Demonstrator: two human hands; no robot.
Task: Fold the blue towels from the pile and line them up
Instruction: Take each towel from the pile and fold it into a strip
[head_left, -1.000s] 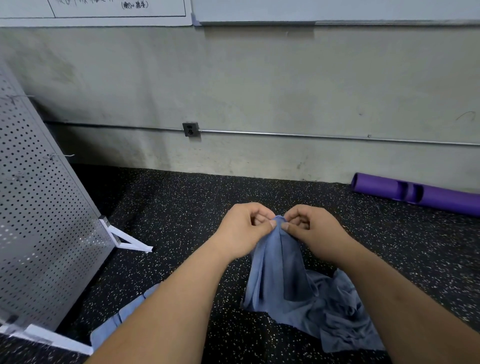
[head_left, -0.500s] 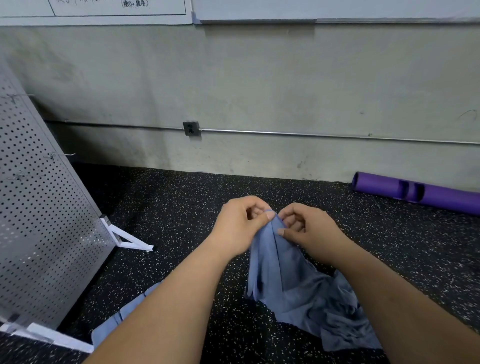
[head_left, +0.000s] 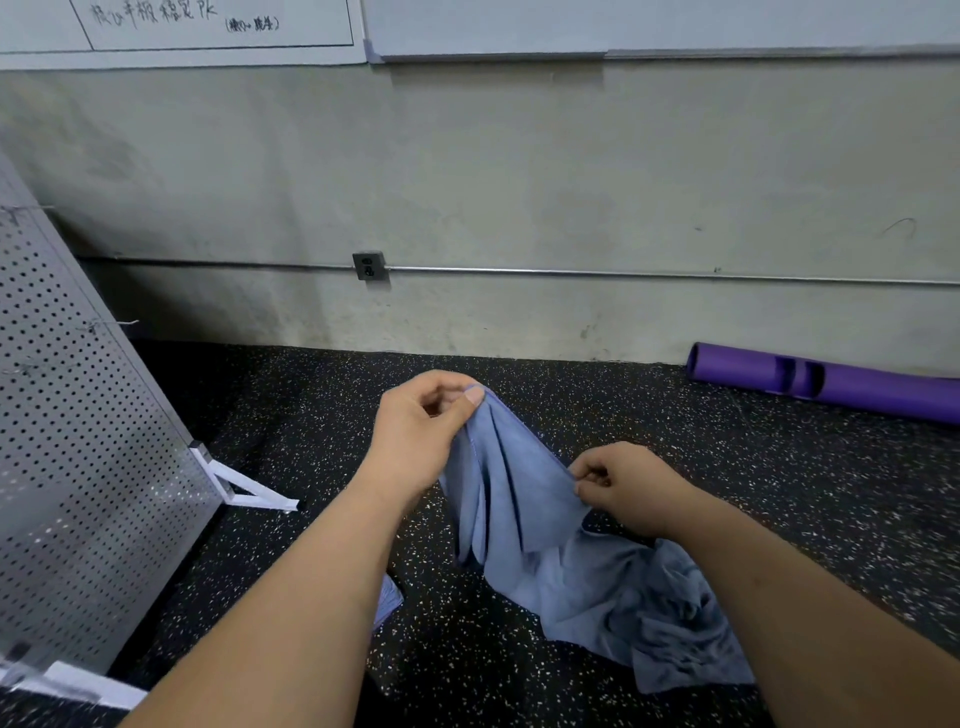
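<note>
At your nine o'clock the perforated panel (head_left: 78, 467) walls off the left, its white foot (head_left: 265, 501) jutting onto the floor (head_left: 322, 415). At twelve the wall (head_left: 519, 182) closes the far side, a purple roller (head_left: 841, 384) lying along it at two. Between them you have bare speckled floor to reach across; the blue towel (head_left: 519, 519) covers four o'clock.

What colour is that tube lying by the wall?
The tube is purple, clearest at the right of the head view.
</note>
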